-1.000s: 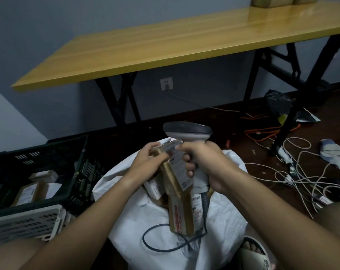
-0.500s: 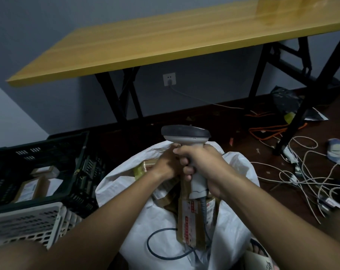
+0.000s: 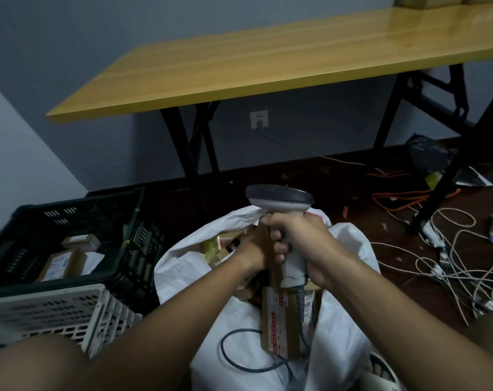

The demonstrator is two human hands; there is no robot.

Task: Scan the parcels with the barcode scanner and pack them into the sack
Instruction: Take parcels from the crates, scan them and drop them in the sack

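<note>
Gripped the barcode scanner (image 3: 282, 210) upright in the right hand (image 3: 304, 246); reached the left hand (image 3: 253, 249) down into the open white sack (image 3: 349, 320), grasp impossible to tell. Several brown parcels (image 3: 279, 320) already bagged. More parcels in the black crate (image 3: 78, 241) alongside, probably unscanned; job judged partway done.

I count one barcode scanner (image 3: 279, 200) above one white sack (image 3: 183, 266). Left of the sack I see two crates, one black (image 3: 121, 221), one white (image 3: 56, 311). The black crate holds at least three parcels (image 3: 60, 263). Inside the sack the parcels overlap; I cannot number them.
</note>
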